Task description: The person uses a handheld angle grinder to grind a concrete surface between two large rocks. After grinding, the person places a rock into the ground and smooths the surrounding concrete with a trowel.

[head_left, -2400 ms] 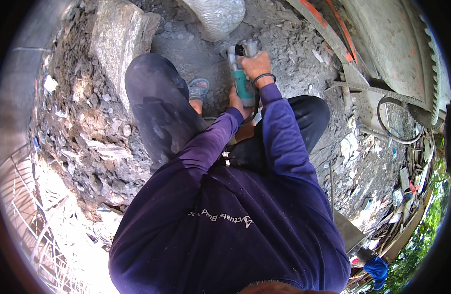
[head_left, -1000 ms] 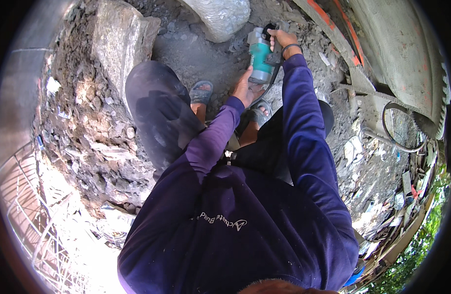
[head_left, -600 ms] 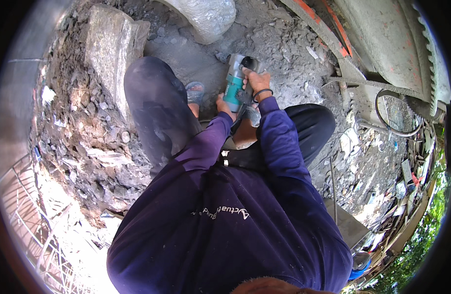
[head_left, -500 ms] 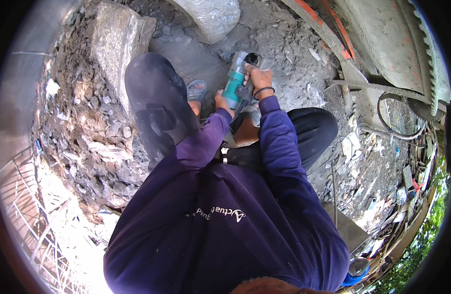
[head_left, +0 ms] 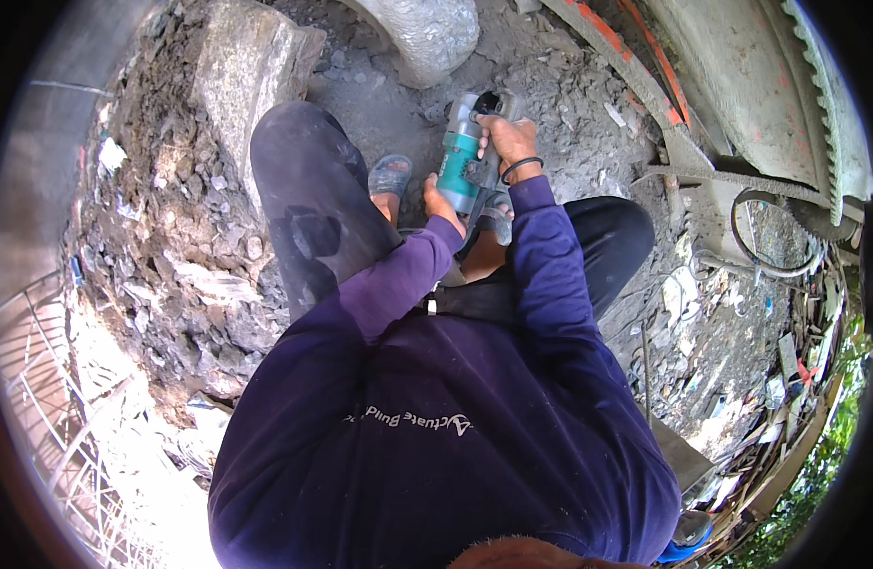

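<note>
While the person's two knees, in dark trousers (head_left: 309, 204), spread wide apart, both hands grip a green and grey power tool (head_left: 459, 166) between and just beyond them. It slants slightly, its grey metal head farther from the body and its green casing nearer. The left hand (head_left: 442, 202) curls closed around the near end of the casing, low on its left side. The right hand (head_left: 510, 139), closed as well, has its fingers wrapped around the dark grip by the head; a black band (head_left: 522, 169) circles that wrist. Whether the tool touches the ground is not clear.

Close to the near end of the tool is the right sandal (head_left: 496, 222), partly hidden, and to the left is the other grey sandal (head_left: 390, 177). Beyond the left knee a pale stone slab (head_left: 250, 81) lies on rubble (head_left: 185, 199), and a rounded grey mass (head_left: 427, 43) stands past the tool. Off to the right are a large metal piece (head_left: 735, 71) with a toothed edge and a looped hose (head_left: 787, 268).
</note>
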